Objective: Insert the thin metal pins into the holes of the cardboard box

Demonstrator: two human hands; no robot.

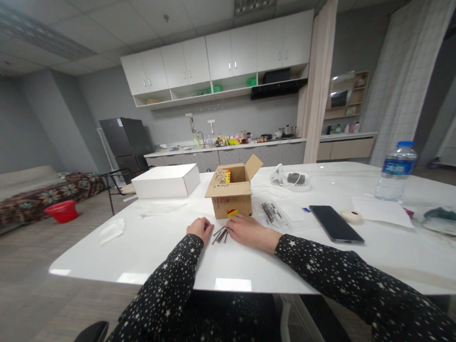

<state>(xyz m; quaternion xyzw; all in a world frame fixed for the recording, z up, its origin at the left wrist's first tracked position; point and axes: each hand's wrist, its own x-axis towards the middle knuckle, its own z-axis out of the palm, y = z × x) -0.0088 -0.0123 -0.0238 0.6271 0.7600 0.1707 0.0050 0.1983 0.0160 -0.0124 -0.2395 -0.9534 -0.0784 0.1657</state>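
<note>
Several dark metal nails [220, 234] lie loosely fanned on the white table [163, 259] between my hands. Just left of them, my left hand [201, 229] rests with its fingers curled in; whether it holds anything is hidden. My right hand [248, 230] reaches in from the right, fingers bent down at the nails' upper ends, its grip hidden from view. A small yellow-and-red piece [231, 212] shows just above those fingers, against the front of an open cardboard box [230, 204]; I cannot tell if it is held. Yellow-and-red packets [228, 176] stand inside the box.
Right of the box lies a clear plastic bag [273, 216] of dark metal pieces. Beyond are a black phone [335, 223], a water bottle [396, 171] and a white corded device [295, 181]. A white box [167, 181] stands back left, crumpled tissue [112, 231] nearer.
</note>
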